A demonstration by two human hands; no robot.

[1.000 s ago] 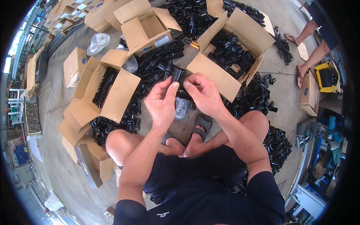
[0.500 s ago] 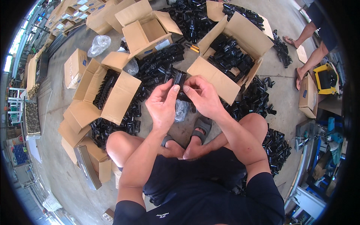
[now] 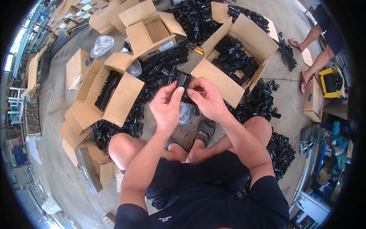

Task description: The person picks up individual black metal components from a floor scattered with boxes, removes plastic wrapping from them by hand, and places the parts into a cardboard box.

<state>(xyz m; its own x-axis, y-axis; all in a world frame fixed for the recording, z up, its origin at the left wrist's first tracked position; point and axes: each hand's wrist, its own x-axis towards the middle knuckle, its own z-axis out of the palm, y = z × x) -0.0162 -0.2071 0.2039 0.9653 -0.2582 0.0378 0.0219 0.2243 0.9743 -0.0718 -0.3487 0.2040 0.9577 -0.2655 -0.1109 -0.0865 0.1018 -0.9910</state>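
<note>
Between both hands, above my feet, is a glossy black tubular fitting (image 3: 184, 80). My left hand (image 3: 166, 103) is closed on its left side, the thumb lying against its near face. From the right, my right hand (image 3: 206, 96) pinches the same fitting with thumb and bent fingers. My fingers hide its lower part. Beyond it lies a heap of similar black fittings (image 3: 162, 63). An open carton (image 3: 207, 74) holding many such parts stands to the right of my hands; another open carton (image 3: 124, 100) with a row of black parts is at the left.
A clear plastic bag (image 3: 184, 113) lies by my sandals. More fittings (image 3: 281, 152) are piled beside my right knee. An open carton (image 3: 141, 38) stands farther off, near orange-handled tools (image 3: 196, 49). At the far right are another person's legs (image 3: 324, 57) and a yellow-framed item (image 3: 331, 82).
The view has shifted very slightly. Both hands keep their hold on the black fitting, which looks turned a little.
</note>
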